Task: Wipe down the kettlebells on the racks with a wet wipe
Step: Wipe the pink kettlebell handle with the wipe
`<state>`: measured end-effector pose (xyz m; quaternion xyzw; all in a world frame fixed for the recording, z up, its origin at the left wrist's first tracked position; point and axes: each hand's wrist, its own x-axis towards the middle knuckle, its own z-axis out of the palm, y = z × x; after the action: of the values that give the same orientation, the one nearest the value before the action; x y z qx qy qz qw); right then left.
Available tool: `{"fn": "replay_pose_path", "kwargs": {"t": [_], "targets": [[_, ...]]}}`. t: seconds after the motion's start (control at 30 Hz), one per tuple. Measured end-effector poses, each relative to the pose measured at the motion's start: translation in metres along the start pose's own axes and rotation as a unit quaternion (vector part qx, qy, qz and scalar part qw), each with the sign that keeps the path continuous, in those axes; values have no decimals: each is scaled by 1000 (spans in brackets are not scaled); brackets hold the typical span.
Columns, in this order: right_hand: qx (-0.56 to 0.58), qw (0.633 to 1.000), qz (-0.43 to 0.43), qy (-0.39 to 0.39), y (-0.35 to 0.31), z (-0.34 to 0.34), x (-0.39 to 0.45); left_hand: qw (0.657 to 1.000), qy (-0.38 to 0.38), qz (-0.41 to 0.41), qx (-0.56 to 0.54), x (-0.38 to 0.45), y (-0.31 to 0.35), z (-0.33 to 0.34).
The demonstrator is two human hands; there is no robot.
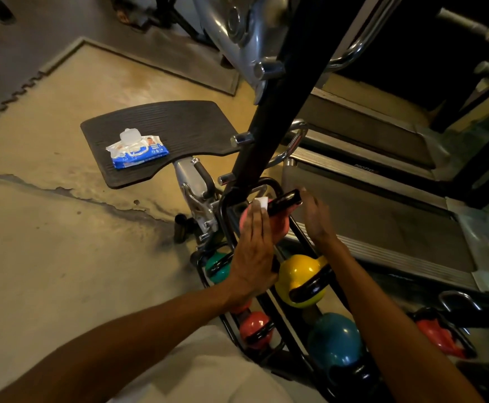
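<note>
Kettlebells fill a black rack; the pink kettlebell sits on its top tier, where the left hand presses a wet wipe flat-fingered against it and the right hand, fingers straight, steadies its black handle. Uneven pressure could probably roll it off the rails onto the yellow kettlebell. Print on the wipes pack is too small to read.
</note>
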<state>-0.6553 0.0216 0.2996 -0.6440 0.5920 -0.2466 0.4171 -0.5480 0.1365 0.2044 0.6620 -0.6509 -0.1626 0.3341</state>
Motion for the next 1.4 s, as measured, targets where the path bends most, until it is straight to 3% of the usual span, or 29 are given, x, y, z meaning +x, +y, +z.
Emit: {"fn": "replay_pose_path", "kwargs": {"t": [0.1,0.27,0.37,0.57,0.7,0.93,1.23,1.4], "targets": [[0,1000,11,10,-4,4,-1,999,11,-35,-4,19,12,-4],[-5,1000,16,24,-10,8,-5,997,14,-19,-70,-6,14,2],[-13,999,21,28,-14,12,-7,998,33,-46,-35,21,16,-4],[-29,999,20,28,-20,13,-7,998,-20,-9,-64,2,5,-6],[-35,999,24,34,-19,17,-5,996,-17,-31,-80,40,2,-25],[-25,997,42,62,-17,26,-3,987,-50,-47,-148,9,-6,-31],[-23,997,48,59,-13,25,0,992,-55,48,-102,-3,-25,-21],[-4,997,40,69,-6,23,4,988,-84,128,24,23,-29,-19]]}}
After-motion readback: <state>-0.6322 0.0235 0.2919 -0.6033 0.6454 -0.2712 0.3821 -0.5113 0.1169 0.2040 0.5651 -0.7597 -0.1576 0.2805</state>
